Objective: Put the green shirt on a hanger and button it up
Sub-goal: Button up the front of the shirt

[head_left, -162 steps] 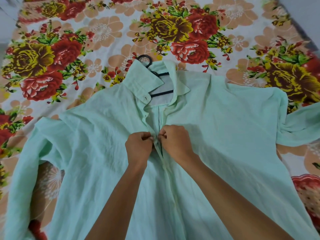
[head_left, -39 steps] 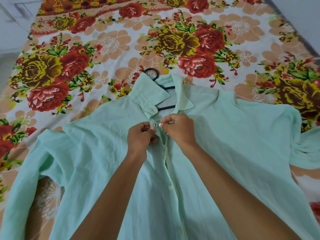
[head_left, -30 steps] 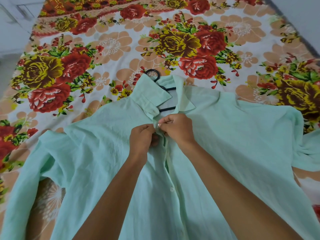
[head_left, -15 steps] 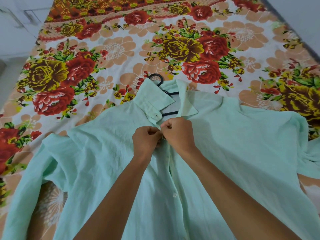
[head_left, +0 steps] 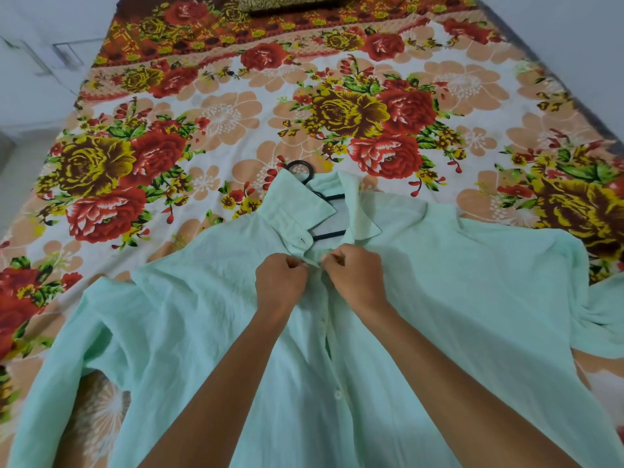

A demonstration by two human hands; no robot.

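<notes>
The pale green shirt (head_left: 456, 298) lies front-up on the bed with its sleeves spread to both sides. A black hanger (head_left: 329, 216) sits inside it; its hook and bars show at the open collar. My left hand (head_left: 278, 285) pinches the left placket edge just below the collar. My right hand (head_left: 354, 275) pinches the right placket edge opposite, knuckles almost touching the left. The button between my fingers is hidden. Lower on the placket two white buttons are fastened.
A floral bedsheet (head_left: 219, 119) in red, yellow and peach covers the bed. A patterned pillow (head_left: 290, 1) lies at the far end. White floor and wall show past the bed's left edge; a grey wall runs along the right.
Over the last seconds both hands have moved up the placket from mid-chest to just under the collar. The camera view has tilted up, showing more of the bed's far end.
</notes>
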